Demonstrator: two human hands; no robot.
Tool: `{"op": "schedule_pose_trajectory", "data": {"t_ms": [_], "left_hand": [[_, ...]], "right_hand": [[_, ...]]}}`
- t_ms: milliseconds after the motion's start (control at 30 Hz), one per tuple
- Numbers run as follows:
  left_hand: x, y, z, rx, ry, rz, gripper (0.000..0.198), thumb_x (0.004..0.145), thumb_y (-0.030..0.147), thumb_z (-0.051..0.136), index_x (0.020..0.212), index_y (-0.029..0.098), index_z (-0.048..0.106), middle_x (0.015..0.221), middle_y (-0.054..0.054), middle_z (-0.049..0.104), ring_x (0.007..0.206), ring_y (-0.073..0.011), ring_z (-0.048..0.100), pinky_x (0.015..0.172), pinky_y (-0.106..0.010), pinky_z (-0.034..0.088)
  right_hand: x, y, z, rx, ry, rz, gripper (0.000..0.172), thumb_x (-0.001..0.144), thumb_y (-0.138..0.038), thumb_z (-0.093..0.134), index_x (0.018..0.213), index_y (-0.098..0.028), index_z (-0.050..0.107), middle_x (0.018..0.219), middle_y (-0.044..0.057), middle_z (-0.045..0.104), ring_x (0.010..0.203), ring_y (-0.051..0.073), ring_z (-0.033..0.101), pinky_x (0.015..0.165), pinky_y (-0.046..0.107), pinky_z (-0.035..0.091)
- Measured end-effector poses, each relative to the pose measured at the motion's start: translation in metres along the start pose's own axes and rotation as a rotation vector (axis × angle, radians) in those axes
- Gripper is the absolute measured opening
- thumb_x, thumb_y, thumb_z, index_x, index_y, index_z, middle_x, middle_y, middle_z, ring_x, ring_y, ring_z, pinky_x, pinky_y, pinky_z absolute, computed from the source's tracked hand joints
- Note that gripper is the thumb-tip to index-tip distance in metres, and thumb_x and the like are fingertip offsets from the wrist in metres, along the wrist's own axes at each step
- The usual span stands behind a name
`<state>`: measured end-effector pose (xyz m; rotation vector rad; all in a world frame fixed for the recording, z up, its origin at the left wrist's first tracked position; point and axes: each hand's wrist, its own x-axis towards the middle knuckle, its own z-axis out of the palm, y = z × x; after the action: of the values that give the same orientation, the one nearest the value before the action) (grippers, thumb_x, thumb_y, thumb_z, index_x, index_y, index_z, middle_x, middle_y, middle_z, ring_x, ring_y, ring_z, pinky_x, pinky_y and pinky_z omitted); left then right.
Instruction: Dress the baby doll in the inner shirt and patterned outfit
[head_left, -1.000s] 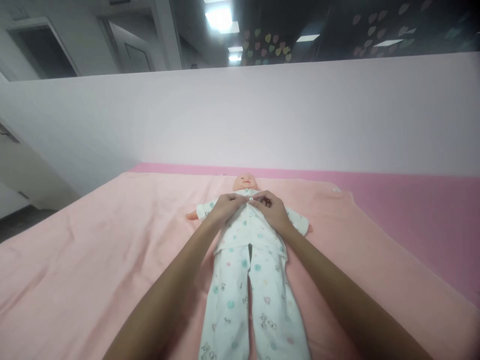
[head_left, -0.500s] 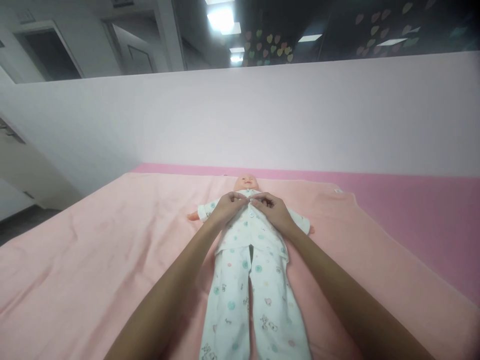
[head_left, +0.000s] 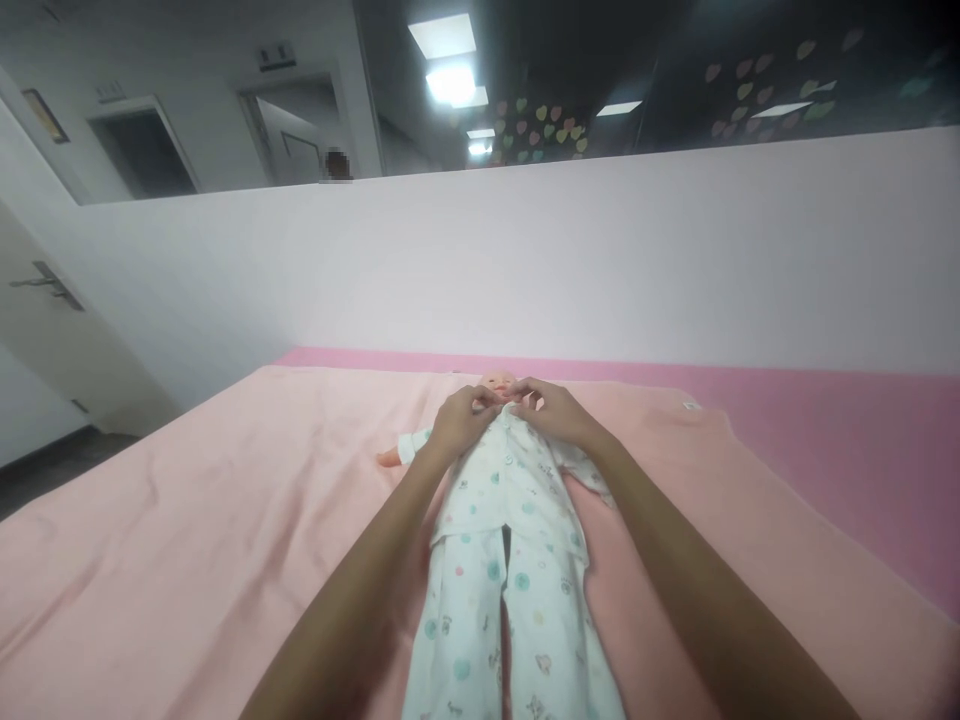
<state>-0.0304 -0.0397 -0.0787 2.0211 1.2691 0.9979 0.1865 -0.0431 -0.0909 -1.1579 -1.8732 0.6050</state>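
A baby doll (head_left: 499, 382) lies on its back, its head at the far end. It wears a white shirt (head_left: 501, 490) with small prints and buttons down the front, and matching white trousers (head_left: 461, 620). At the collar, my left hand (head_left: 466, 415) pinches the shirt's edge from the left. My right hand (head_left: 551, 410) has its thumb and fingers closed on the collar from the right, close to the other hand. The fingers partly cover the doll's chin and neck.
Under the doll a pink blanket (head_left: 225, 480) spreads over a darker pink surface (head_left: 840, 440). Behind stands a low white wall (head_left: 525, 270) with dark glass above. A door with a handle (head_left: 52, 285) is at the far left.
Both hands have moved up to the collar, nearer the doll's face, and the shirt front is pulled up with them. The doll's arm on the right has shifted downward. The view has tilted slightly up.
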Motion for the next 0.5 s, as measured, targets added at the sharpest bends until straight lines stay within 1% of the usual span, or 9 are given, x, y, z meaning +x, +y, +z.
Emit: {"op": "schedule_pose_trajectory", "data": {"t_ms": [100, 167, 233, 333, 400, 500], "left_hand": [[0.001, -0.007, 0.003, -0.054, 0.014, 0.045, 0.019, 0.091, 0.036, 0.067, 0.099, 0.026, 0.08, 0.109, -0.004, 0.079, 0.094, -0.0229, 0.07, 0.086, -0.031, 0.05], [0.002, -0.011, 0.004, -0.069, 0.01, 0.073, 0.02, 0.09, 0.035, 0.067, 0.1, 0.026, 0.082, 0.106, -0.003, 0.08, 0.088, -0.0221, 0.07, 0.084, -0.031, 0.05], [0.003, -0.013, 0.005, -0.072, 0.015, 0.081, 0.023, 0.09, 0.036, 0.066, 0.103, 0.026, 0.083, 0.104, -0.003, 0.08, 0.082, -0.0214, 0.069, 0.081, -0.031, 0.05], [0.004, -0.014, 0.006, -0.093, 0.015, 0.072, 0.026, 0.09, 0.038, 0.066, 0.104, 0.025, 0.084, 0.102, -0.004, 0.081, 0.079, -0.021, 0.068, 0.079, -0.031, 0.05], [0.005, -0.014, 0.007, -0.106, -0.005, 0.063, 0.028, 0.091, 0.039, 0.066, 0.106, 0.025, 0.084, 0.103, -0.005, 0.081, 0.081, -0.0216, 0.069, 0.079, -0.031, 0.05], [0.005, -0.014, 0.006, -0.11, -0.031, 0.055, 0.029, 0.091, 0.04, 0.065, 0.106, 0.024, 0.084, 0.103, -0.006, 0.081, 0.084, -0.023, 0.071, 0.08, -0.032, 0.05]], "right_hand": [[-0.002, 0.002, 0.009, 0.081, 0.088, 0.036, 0.025, 0.085, -0.032, 0.074, 0.109, -0.027, 0.078, 0.112, 0.003, 0.078, 0.092, 0.022, 0.067, 0.085, 0.037, 0.051], [-0.003, 0.002, 0.015, 0.158, 0.153, 0.075, 0.023, 0.083, -0.037, 0.078, 0.103, -0.026, 0.078, 0.112, 0.004, 0.079, 0.095, 0.023, 0.068, 0.088, 0.038, 0.052], [-0.003, 0.001, 0.019, 0.221, 0.183, 0.118, 0.025, 0.081, -0.042, 0.082, 0.099, -0.026, 0.078, 0.112, 0.005, 0.079, 0.099, 0.024, 0.07, 0.091, 0.039, 0.052], [-0.003, 0.0, 0.02, 0.284, 0.149, 0.169, 0.03, 0.08, -0.045, 0.085, 0.1, -0.024, 0.078, 0.107, 0.006, 0.08, 0.098, 0.024, 0.071, 0.091, 0.039, 0.053], [-0.004, 0.001, 0.019, 0.308, 0.124, 0.193, 0.032, 0.08, -0.045, 0.085, 0.102, -0.024, 0.078, 0.104, 0.006, 0.08, 0.097, 0.024, 0.072, 0.09, 0.039, 0.054], [-0.004, 0.003, 0.019, 0.302, 0.104, 0.222, 0.032, 0.08, -0.043, 0.086, 0.103, -0.023, 0.078, 0.104, 0.007, 0.08, 0.099, 0.024, 0.073, 0.092, 0.039, 0.054]]}}
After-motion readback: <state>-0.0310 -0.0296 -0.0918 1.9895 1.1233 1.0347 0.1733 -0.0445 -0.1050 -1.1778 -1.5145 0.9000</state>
